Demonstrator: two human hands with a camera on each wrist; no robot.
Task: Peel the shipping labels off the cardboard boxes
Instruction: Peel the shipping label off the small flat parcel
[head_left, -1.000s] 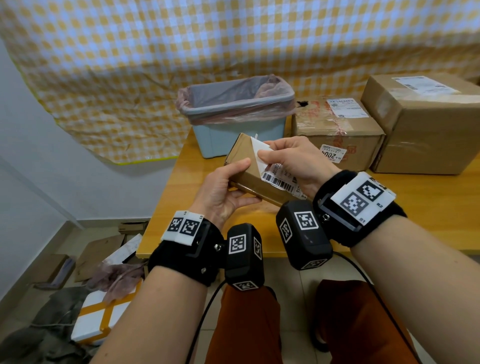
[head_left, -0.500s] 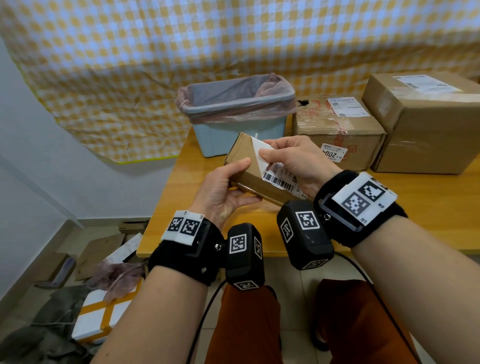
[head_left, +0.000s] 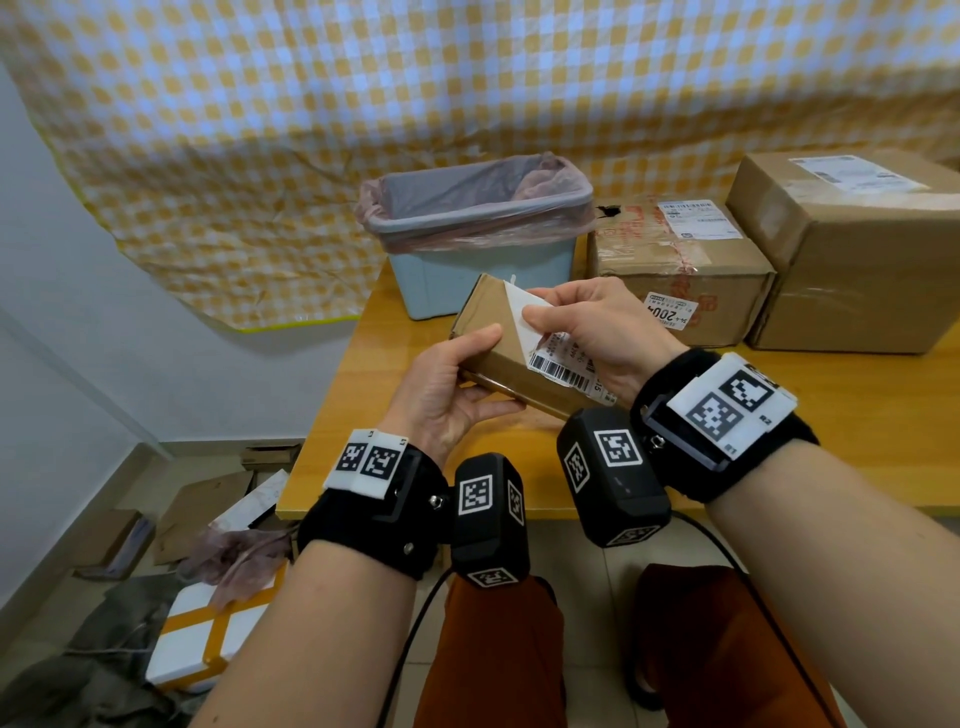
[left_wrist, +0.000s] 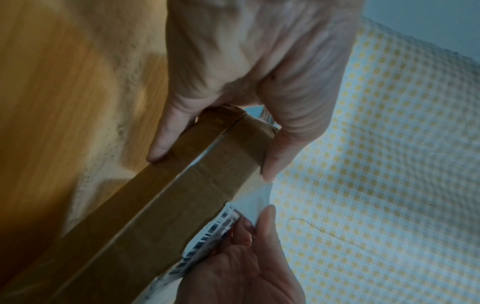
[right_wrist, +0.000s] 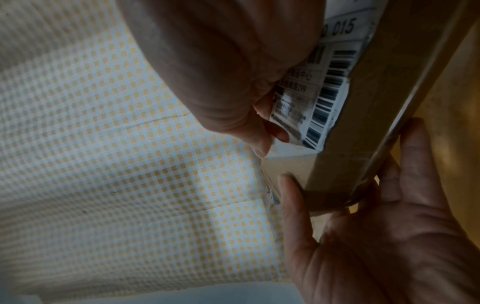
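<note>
Your left hand (head_left: 441, 400) grips the near end of the small cardboard box (head_left: 498, 332), thumb on the top face and fingers (left_wrist: 166, 133) curled underneath, holding it clear of the bench (head_left: 857, 415) so that the labelled face is turned up toward you; this appears to brace the box against the pull. Your right hand (head_left: 597, 332) pinches the lifted corner of the shipping label (head_left: 558, 358), thumb and forefinger clamped together on it, its blank underside folded back. The barcode end remains stuck to the box. The box's long axis runs from your left hand away toward the lined bin (head_left: 478, 234), its far end tilted upward. Two larger boxes (head_left: 852, 270) sit on the bench to the right, labels in place.
</note>
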